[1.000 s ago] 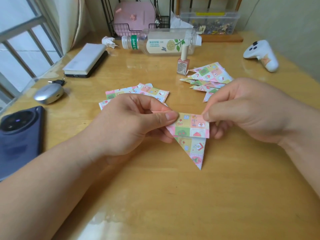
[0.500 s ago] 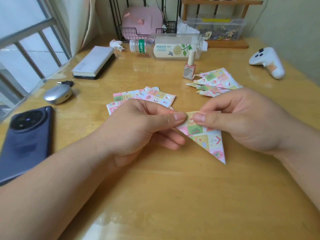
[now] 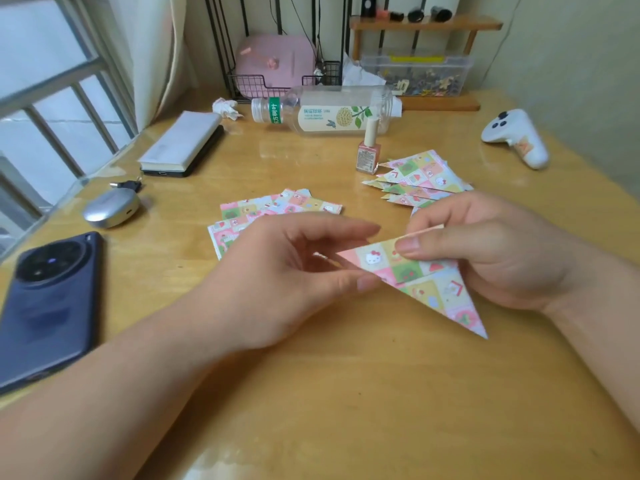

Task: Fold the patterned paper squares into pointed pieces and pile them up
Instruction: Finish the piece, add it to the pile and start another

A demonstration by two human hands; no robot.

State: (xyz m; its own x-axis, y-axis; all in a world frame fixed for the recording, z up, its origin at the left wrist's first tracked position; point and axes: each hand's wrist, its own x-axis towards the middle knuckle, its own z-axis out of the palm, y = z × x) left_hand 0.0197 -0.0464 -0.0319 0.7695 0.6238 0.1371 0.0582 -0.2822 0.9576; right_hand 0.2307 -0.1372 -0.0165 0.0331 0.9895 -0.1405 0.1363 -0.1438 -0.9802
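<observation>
- The wooden table (image 3: 346,403) is seen nearest, and both forearms are stretched over it.
- A folded piece (image 3: 426,278) of patterned paper, shaped as a long triangle, is held above the table between the two hands, with its sharp tip pointed down and to the right.
- The folded piece is pinched near its top edge by the right hand (image 3: 498,254), the thumb laid on the front and the fingers hidden behind.
- The left hand (image 3: 277,282) is kept loose with the fingers apart; only its thumb tip is laid against the lower edge of the piece.
- A dark phone (image 3: 48,306) is placed face down at the left.
- Flat squares (image 3: 277,206) of the same paper are spread just behind the left hand.
- A pile of pointed pieces (image 3: 419,178) is found behind the right hand, just beside a nail polish bottle (image 3: 369,150).
- Farther away, a plastic bottle (image 3: 329,112) is laid on its side, and a white controller (image 3: 516,136) is seen at the right.
</observation>
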